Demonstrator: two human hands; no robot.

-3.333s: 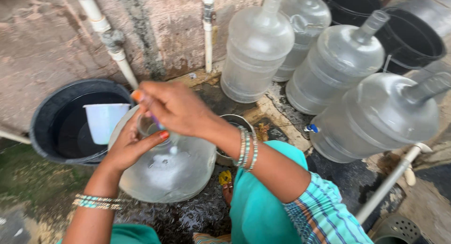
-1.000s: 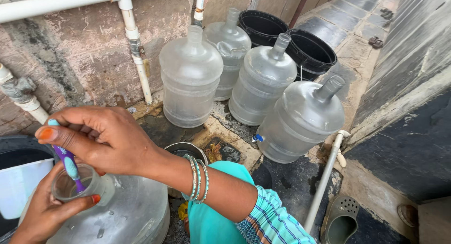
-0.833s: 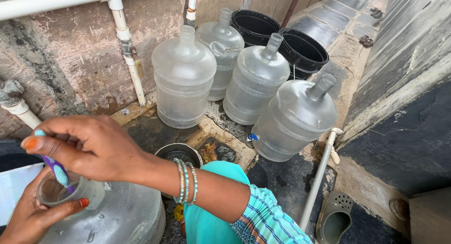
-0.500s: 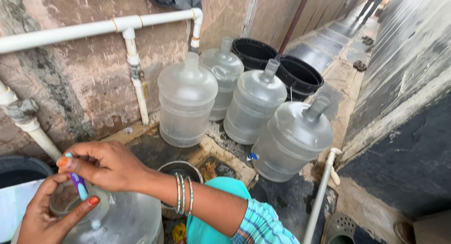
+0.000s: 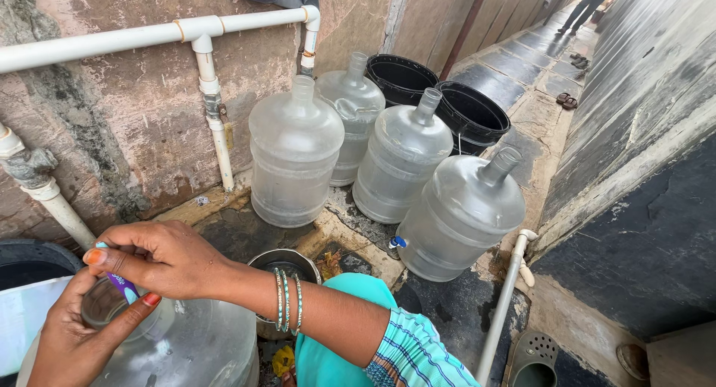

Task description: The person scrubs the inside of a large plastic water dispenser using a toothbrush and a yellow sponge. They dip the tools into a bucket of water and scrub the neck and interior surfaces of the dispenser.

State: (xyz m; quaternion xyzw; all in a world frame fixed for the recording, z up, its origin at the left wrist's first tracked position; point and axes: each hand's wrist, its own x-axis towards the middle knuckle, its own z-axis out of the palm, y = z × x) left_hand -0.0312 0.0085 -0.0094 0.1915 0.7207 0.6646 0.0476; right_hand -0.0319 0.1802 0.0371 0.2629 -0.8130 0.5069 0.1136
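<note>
My left hand wraps around the neck of a large clear water jug at the bottom left. My right hand is above the jug's mouth and pinches a small brush with a purple handle. The handle points down into the neck opening. Beaded bangles sit on my right wrist. The jug's lower body is cut off by the frame edge.
Several empty clear jugs stand along the brick wall, one tilted. Two black tubs are behind them. White pipes run on the wall. A steel bowl sits under my forearm. A black tub is at left.
The view has tilted up and away from the jug, so my hands now sit lower in the frame. Both hands stay at the jug's neck with the brush.
</note>
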